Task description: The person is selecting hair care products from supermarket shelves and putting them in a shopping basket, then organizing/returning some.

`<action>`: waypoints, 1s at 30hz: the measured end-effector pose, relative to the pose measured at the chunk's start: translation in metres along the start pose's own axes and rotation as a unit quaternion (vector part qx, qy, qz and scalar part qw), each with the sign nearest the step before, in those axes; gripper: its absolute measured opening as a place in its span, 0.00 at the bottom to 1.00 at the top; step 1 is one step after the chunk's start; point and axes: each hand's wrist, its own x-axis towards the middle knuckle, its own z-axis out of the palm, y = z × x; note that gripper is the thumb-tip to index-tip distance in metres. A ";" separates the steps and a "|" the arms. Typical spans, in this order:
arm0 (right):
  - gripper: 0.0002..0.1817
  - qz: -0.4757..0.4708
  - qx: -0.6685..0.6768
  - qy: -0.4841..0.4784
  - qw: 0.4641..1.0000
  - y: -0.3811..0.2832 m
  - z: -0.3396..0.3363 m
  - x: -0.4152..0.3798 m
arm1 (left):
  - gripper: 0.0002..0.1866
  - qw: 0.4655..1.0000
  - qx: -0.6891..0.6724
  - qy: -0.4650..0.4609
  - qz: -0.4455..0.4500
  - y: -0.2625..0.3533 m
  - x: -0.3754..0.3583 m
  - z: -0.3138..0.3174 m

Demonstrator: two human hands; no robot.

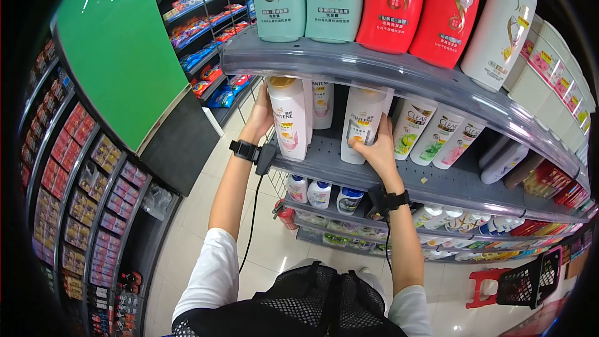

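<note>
My left hand [260,113] is closed around the left side of a white Pantene shampoo bottle [288,122] with a gold cap, at the left end of the shelf. The bottle hides most of its fingers. My right hand [379,151] grips another white Pantene shampoo bottle [360,117], its thumb across the lower front and its fingers along the right side. Both bottles are upright. Between them, further back, stands a third Pantene bottle [322,103]. A dark band with a device is on each wrist.
Right of my hand stand several Clear bottles [415,130]. The upper shelf edge [349,65] overhangs my hands, with green [334,0] and red bottles [391,9] on it. Lower shelves hold more bottles [319,195]. A black basket [530,281] sits on a red stool [483,287] at lower right.
</note>
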 end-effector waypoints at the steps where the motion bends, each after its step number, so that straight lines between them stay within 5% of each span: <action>1: 0.43 0.002 -0.001 0.003 1.000 0.002 0.001 0.001 | 0.35 1.000 0.000 -0.003 -0.002 -0.001 0.007 -0.003; 10: 0.49 0.015 0.070 -0.031 0.997 0.009 0.008 0.008 | 0.22 0.997 0.052 -0.037 -0.044 -0.026 0.051 -0.033; 30: 0.43 0.036 0.150 -0.096 0.983 0.000 0.039 0.013 | 0.30 0.993 -0.039 -0.064 -0.090 -0.015 0.037 -0.005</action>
